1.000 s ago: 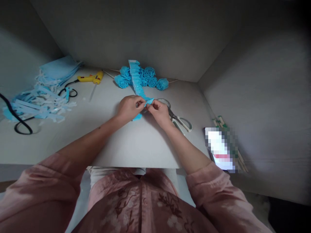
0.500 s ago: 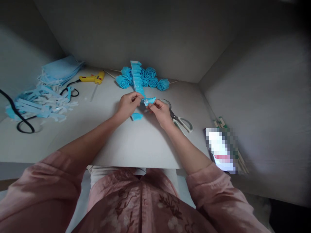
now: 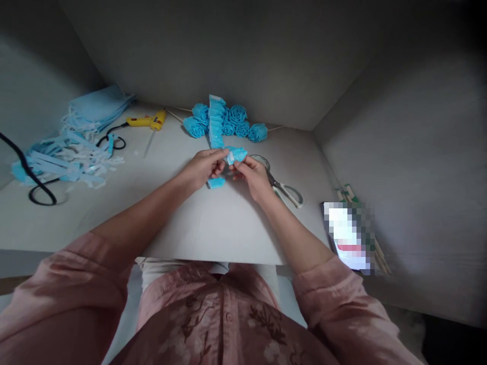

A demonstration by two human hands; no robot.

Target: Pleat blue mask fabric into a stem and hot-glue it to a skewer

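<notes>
A small folded piece of blue mask fabric [image 3: 237, 154] with a pale patch is pinched between my two hands above the table. My left hand [image 3: 208, 166] grips its left end with thumb and fingers. At its lower right, my right hand [image 3: 251, 175] holds the other side. Another blue fabric piece [image 3: 216, 183] lies on the table just below my left hand. Beyond my hands a row of overlapping folded blue pieces [image 3: 216, 121] lies partly over several blue fabric roses [image 3: 238, 114] on thin sticks.
Scissors [image 3: 291, 195] with pale handles lie right of my right hand. A yellow glue gun [image 3: 146, 121] with a black cord, cut strips [image 3: 72, 162] and stacked blue masks [image 3: 99, 106] are at left. A phone [image 3: 346, 238] and thin sticks [image 3: 381, 256] are at right.
My left hand has shifted its grip onto the left end of the blue piece, thumb now over it. The piece shows more of its folded face. The view has moved slightly.
</notes>
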